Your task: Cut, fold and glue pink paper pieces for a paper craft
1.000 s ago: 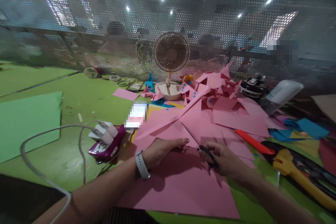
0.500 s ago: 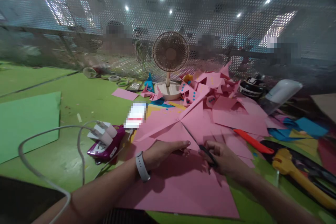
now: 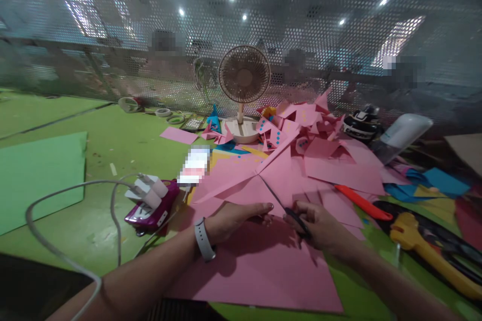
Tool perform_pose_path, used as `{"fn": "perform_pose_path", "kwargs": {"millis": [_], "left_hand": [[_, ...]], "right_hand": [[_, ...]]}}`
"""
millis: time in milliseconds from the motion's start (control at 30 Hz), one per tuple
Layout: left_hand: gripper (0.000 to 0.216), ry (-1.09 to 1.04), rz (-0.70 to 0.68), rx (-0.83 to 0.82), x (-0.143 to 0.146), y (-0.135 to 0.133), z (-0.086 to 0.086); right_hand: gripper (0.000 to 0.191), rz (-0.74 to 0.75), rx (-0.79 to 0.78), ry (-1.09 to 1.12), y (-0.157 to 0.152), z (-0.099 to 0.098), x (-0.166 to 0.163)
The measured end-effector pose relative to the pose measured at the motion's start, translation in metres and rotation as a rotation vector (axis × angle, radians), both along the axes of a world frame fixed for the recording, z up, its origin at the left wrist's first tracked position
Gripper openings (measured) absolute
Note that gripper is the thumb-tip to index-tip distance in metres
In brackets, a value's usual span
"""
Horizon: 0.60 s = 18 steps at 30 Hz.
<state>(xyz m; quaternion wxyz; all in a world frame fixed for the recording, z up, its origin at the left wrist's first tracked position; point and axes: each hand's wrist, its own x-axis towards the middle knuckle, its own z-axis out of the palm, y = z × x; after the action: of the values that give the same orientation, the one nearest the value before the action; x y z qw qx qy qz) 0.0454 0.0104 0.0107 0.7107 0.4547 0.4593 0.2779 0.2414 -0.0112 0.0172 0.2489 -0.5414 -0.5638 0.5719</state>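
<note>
A large pink paper sheet (image 3: pixel 263 271) lies on the green table in front of me. My right hand (image 3: pixel 320 225) grips black-handled scissors (image 3: pixel 295 218), whose blades run up and left into the sheet toward a folded pink flap (image 3: pixel 244 183). My left hand (image 3: pixel 233 218), with a white band on its wrist, holds the paper's edge beside the cut, fingers stretched toward the scissors.
A heap of pink paper scraps (image 3: pixel 320 145) fills the middle right. A small fan (image 3: pixel 244 85) stands behind it. A purple device with white plugs and a cable (image 3: pixel 150 203) sits at left, a green sheet (image 3: pixel 37 175) beyond. An orange strip (image 3: pixel 363 203) and yellow tool (image 3: pixel 429 256) lie at right.
The scissor blades have pushed a little further up and left into the pink sheet. Both hands stay almost where they were.
</note>
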Motion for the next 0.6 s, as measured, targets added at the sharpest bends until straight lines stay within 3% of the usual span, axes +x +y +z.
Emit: {"fn": "perform_pose_path", "kwargs": {"millis": [267, 433, 533, 600], "left_hand": [[0.029, 0.067, -0.005, 0.065, 0.0, 0.001, -0.002], [0.023, -0.092, 0.14, 0.14, -0.007, 0.012, -0.006], [0.017, -0.173, 0.244, 0.186, -0.014, 0.021, -0.007], [0.016, -0.102, 0.281, 0.219, -0.017, 0.025, -0.006]], "right_hand": [[0.041, -0.002, -0.033, 0.0, 0.002, -0.003, 0.004], [0.041, 0.1, -0.077, -0.024, 0.007, 0.006, 0.019], [0.038, 0.17, -0.004, -0.116, 0.013, 0.016, 0.04], [0.035, 0.169, 0.13, -0.259, 0.02, 0.02, 0.056]]}}
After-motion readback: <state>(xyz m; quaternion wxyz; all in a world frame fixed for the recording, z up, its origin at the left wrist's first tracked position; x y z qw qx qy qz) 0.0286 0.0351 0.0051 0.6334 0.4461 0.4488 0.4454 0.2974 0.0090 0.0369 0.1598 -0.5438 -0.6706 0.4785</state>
